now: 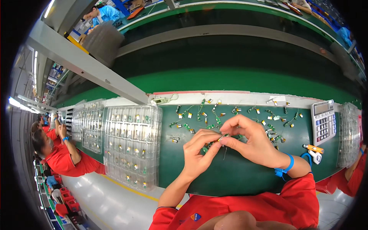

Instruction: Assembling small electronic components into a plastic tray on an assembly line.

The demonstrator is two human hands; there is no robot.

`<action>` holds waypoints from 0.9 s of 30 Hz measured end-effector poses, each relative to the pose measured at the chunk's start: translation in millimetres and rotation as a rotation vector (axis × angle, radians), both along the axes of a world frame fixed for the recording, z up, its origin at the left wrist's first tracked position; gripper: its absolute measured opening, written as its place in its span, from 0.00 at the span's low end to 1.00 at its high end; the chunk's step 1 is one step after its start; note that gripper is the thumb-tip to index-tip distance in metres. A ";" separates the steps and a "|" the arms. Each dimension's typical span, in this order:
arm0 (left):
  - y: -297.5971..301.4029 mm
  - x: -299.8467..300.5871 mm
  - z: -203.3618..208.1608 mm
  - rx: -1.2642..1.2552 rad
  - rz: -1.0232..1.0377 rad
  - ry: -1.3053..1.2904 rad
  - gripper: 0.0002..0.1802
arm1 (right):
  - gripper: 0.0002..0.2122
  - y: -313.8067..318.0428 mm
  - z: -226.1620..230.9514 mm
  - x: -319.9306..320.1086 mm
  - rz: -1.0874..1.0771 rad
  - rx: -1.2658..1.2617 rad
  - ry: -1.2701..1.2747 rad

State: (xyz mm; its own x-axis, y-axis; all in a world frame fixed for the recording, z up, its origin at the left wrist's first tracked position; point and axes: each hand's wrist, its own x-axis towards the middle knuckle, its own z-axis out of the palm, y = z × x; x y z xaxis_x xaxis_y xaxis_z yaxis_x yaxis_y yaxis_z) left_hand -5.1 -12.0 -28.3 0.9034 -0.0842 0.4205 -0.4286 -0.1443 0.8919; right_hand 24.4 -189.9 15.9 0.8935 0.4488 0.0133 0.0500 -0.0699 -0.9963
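Note:
My left hand (198, 151) and my right hand (255, 143) meet over the green work mat (237, 174), thumbs and fingertips pinched together. Between them is a small circuit board (226, 135) with thin wires, mostly covered by the fingers. A dark wire end hangs below the fingertips. Around and beyond the hands lie many similar green circuit boards (186, 125) with wires and small silver-and-yellow battery cells (189, 115). A blue wrist strap (285, 165) circles my right wrist.
Clear plastic trays (132, 153) with small parts in their slots stand at left; more trays (349, 134) stand at right. A calculator (324, 119), an orange marker (313, 148) and a white clip (315, 157) lie at right. A grey post (96, 73) rises at left. Co-workers (76, 157) sit nearby.

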 end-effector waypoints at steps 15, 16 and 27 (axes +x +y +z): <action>-4.6 -21.2 -13.5 -0.184 -0.076 0.114 0.09 | 0.16 9.1 -8.7 -12.0 0.224 0.019 -0.322; -2.8 -21.6 -15.0 -0.175 -0.070 0.143 0.09 | 0.16 11.6 -11.0 -11.7 0.213 0.050 -0.330; -4.9 -22.3 -18.5 -0.285 -0.130 0.101 0.07 | 0.15 14.6 -16.3 -20.7 0.216 0.144 -0.451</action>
State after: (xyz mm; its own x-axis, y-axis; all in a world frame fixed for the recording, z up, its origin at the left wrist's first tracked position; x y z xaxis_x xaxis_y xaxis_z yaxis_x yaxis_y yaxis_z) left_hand -27.4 -16.9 -46.9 0.9311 -0.0938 0.3526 -0.3344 0.1673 0.9275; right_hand 3.7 -175.3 -0.4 0.6719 0.5874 0.4511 0.4749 0.1257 -0.8710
